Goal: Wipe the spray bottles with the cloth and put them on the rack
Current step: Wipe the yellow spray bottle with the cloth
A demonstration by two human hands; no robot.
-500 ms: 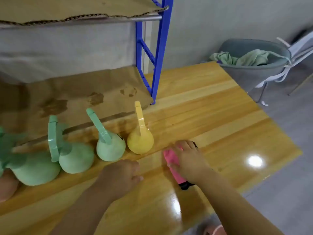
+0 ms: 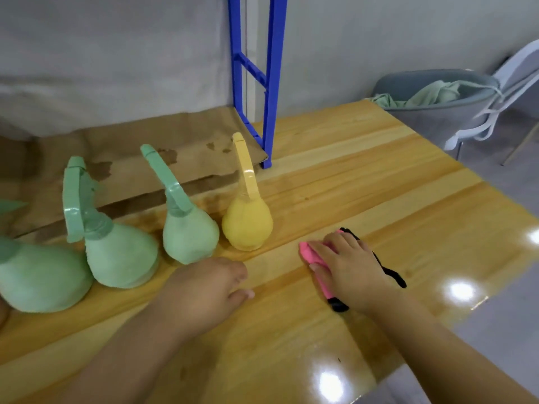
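Spray bottles stand in a row on the bench (image 2: 364, 176). The far-left green bottle (image 2: 40, 278) is cut by the frame edge, then come the second green bottle (image 2: 119, 258) and the third green bottle (image 2: 189, 237). The yellow bottle (image 2: 248, 225) closes the row. The left hand (image 2: 210, 284) lies just in front and slightly left of the yellow bottle, touching no bottle. The pink cloth (image 2: 313, 255) lies near the yellow bottle's right, under the right hand (image 2: 347, 266).

All four bottles have matte, pear-shaped bodies and long glossy spray heads. The blue rack (image 2: 271, 83) rises just behind the yellow bottle, its lowest shelf lined with stained brown cardboard (image 2: 131, 158).

The left hand rests on the bench with its fingers curled under, and nothing shows in it. The right hand is spread flat, its straight fingers pressing the black-edged cloth onto the bench.
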